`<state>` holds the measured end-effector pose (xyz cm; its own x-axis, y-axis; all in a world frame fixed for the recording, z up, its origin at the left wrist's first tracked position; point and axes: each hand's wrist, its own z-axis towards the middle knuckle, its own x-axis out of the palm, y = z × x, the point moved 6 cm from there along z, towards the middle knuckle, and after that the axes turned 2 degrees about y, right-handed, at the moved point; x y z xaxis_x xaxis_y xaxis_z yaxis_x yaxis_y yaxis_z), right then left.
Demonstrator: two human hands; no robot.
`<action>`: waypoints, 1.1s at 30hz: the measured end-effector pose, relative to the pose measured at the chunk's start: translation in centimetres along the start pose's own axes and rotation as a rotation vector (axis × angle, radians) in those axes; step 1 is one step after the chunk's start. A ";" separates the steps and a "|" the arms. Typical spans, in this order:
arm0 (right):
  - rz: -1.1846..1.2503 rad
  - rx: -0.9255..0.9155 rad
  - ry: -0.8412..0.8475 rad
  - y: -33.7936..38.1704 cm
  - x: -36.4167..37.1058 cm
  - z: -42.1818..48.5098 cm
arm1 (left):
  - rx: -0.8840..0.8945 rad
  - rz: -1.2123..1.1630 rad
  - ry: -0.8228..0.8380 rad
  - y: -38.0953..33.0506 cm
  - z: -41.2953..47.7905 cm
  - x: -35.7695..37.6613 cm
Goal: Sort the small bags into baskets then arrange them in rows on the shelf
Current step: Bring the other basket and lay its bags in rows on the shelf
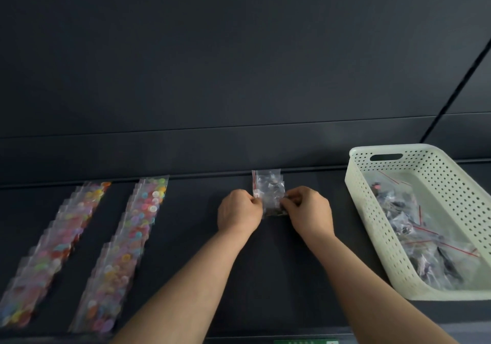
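A short stack of small clear bags (269, 184) with dark contents lies on the dark shelf (265, 264), starting at its back edge. My left hand (239, 211) pinches the left side of the nearest bag (273, 208), and my right hand (309, 211) pinches its right side. Two long overlapping rows of clear bags with coloured buttons run front to back: one at the far left (53, 253), another beside it (125, 248). A cream perforated basket (372, 211) at the right holds several more bags of dark pieces (414, 227).
The shelf's dark back wall (239, 78) rises just behind the bags. Bare shelf surface lies between the button rows and my arms, and between my right arm and the basket. A green strip (305, 341) shows at the bottom edge.
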<state>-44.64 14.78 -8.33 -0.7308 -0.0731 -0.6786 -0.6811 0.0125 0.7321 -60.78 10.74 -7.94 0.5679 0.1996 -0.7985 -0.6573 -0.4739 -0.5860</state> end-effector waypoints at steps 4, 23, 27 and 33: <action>0.008 -0.012 -0.003 0.2 -0.1 -0.1 | 0.000 -0.053 0.015 0.3 0.2 0.0; -0.619 -0.207 -0.343 -3.2 -16.4 -5.4 | 0.494 -0.098 0.054 -14.3 -8.0 1.9; -0.651 -0.119 -0.358 -7.2 -20.4 -6.1 | 0.645 -0.009 0.090 -18.3 -10.4 3.9; -0.627 -0.063 -0.347 -10.6 -23.0 -6.6 | 0.853 0.419 0.144 -22.4 -13.5 7.2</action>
<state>-20.27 9.78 -0.12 -0.1825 0.2735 -0.9444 -0.9810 0.0138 0.1935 -35.28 11.19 1.28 0.2225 0.0220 -0.9747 -0.9279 0.3116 -0.2048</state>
